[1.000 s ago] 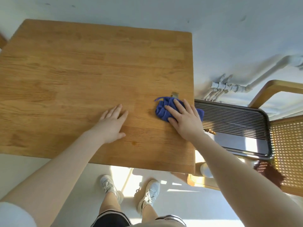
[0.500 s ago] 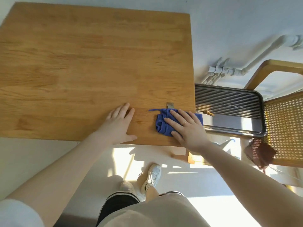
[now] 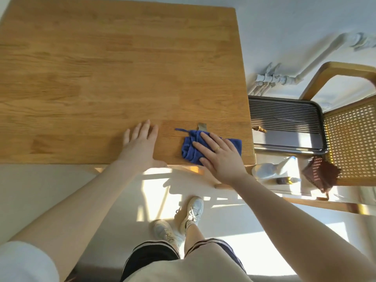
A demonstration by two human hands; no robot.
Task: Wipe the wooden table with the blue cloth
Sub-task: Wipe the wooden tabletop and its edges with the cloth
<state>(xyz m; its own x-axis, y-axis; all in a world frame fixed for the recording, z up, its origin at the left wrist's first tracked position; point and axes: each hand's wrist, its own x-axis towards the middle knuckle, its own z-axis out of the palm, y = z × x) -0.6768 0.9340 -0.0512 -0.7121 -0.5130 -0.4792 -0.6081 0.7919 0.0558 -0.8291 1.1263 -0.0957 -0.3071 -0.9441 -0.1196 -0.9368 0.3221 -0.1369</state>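
Observation:
The wooden table fills the upper left of the view. A crumpled blue cloth lies at the table's near right corner. My right hand presses flat on the cloth, fingers spread, covering most of it. My left hand rests flat on the bare wood just left of the cloth, fingers apart, holding nothing. A small grey tag lies on the wood just beyond the cloth.
Right of the table stands a dark ribbed tray, with a wooden chair with a cane seat behind it. A spray bottle and a brown cloth sit below the tray. My feet stand on the pale floor.
My right hand has dragged the blue cloth toward the table's near edge at the right corner. My left hand has also slid nearer the near edge.

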